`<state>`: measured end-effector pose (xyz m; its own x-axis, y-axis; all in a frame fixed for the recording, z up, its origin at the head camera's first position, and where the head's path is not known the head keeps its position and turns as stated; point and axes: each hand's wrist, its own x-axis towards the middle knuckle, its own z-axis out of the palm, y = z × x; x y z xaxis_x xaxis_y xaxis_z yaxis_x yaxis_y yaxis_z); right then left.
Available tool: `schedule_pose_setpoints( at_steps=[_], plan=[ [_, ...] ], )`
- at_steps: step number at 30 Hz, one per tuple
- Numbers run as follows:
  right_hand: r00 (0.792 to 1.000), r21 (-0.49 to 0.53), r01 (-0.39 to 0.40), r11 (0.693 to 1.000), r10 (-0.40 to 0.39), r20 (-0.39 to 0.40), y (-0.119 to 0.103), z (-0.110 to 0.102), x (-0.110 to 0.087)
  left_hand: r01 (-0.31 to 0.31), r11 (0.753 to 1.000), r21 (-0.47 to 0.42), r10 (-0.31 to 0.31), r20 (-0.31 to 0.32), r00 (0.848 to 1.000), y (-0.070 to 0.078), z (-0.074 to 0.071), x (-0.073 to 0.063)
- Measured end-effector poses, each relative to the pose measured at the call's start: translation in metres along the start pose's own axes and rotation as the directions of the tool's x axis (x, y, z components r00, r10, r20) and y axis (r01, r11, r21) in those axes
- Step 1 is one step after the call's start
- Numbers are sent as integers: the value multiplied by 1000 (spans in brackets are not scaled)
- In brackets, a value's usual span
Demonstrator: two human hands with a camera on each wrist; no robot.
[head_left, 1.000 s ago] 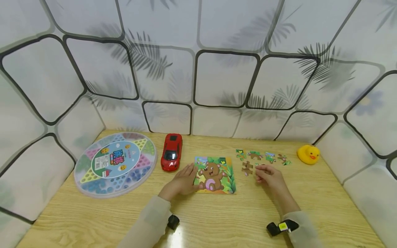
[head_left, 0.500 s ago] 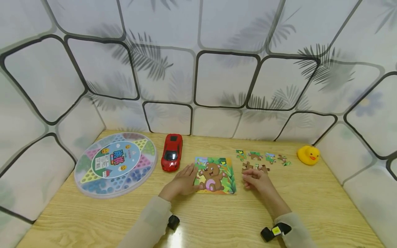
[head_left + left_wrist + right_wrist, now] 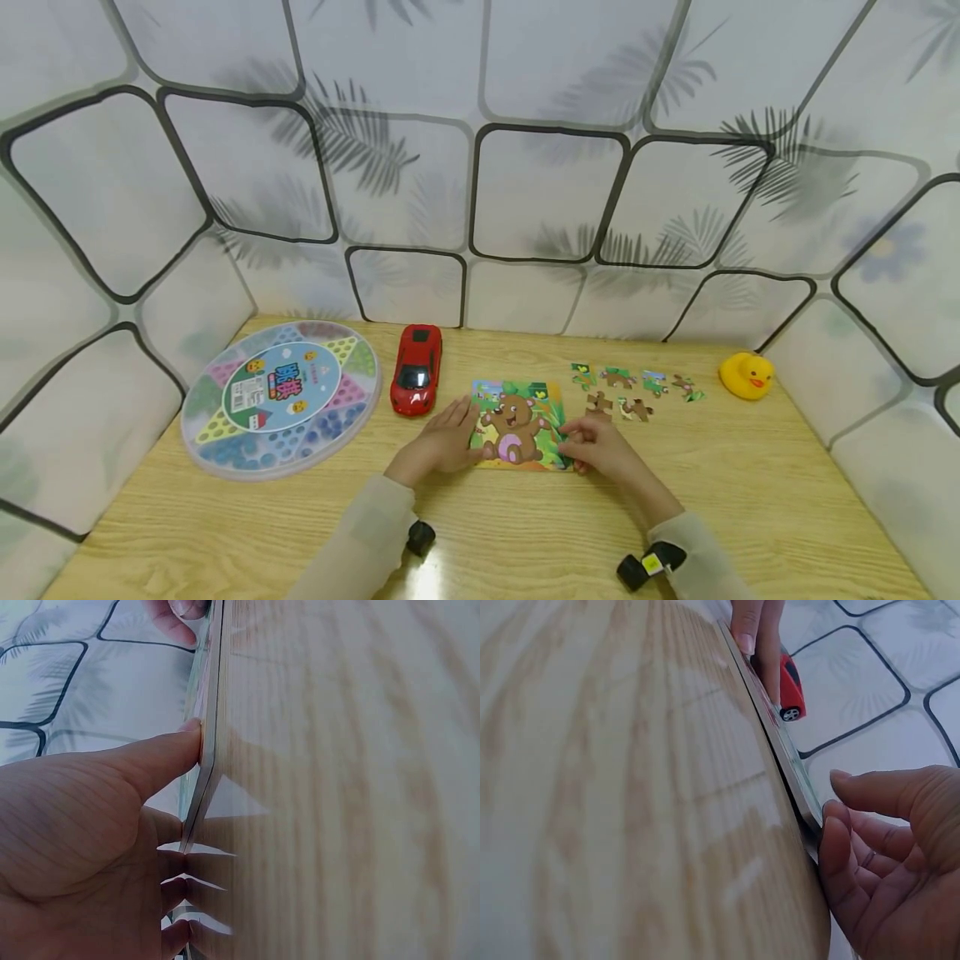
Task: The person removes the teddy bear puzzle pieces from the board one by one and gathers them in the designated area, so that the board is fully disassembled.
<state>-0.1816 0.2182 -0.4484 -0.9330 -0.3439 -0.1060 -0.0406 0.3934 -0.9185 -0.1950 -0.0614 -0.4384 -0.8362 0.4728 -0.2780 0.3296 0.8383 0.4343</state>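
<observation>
A square jigsaw puzzle (image 3: 513,417) with a brown bear picture lies flat on the table. My left hand (image 3: 442,442) rests along its left edge, fingers straight; in the left wrist view the left thumb (image 3: 169,757) touches the puzzle's side. At the right edge is my right hand (image 3: 600,450), fingers loosely bent. The right wrist view shows its fingertips (image 3: 834,829) right at the board's edge, thumb apart from them, and no loose piece between them. Beyond the right hand lie a brown puzzle piece (image 3: 598,403) and a brown-and-white one (image 3: 636,408).
Several more puzzle pieces (image 3: 617,377) form a row behind. A yellow rubber duck (image 3: 746,374) sits at the far right, a red toy car (image 3: 416,371) behind my left hand. On the left lies a round Chinese checkers set (image 3: 281,387). Patterned cloth walls (image 3: 540,192) enclose the table.
My right hand has left the brown-and-white piece, which now lies beside the brown one, and has moved left to the puzzle's right edge. The left hand stays in place.
</observation>
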Motion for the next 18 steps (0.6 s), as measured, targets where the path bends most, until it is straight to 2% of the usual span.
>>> schedule_pose_setpoints(
  at_steps=[7, 13, 18],
  plan=[
    [1000, -115, -17, 993, 15, -16, 1, 6, 3, 3, 1000, 7, -3, 5, 1000, 1, 0, -1],
    [1000, -262, 3, 965, -10, -24, 0, 10, 5, -3, 1000, 13, 3, 4, 1000, -1, 1, 1],
    [1000, -303, 12, 953, -20, -22, -2, 11, 5, -5, 1000, 13, 5, 0, 1000, -2, 1, 2]
  ],
)
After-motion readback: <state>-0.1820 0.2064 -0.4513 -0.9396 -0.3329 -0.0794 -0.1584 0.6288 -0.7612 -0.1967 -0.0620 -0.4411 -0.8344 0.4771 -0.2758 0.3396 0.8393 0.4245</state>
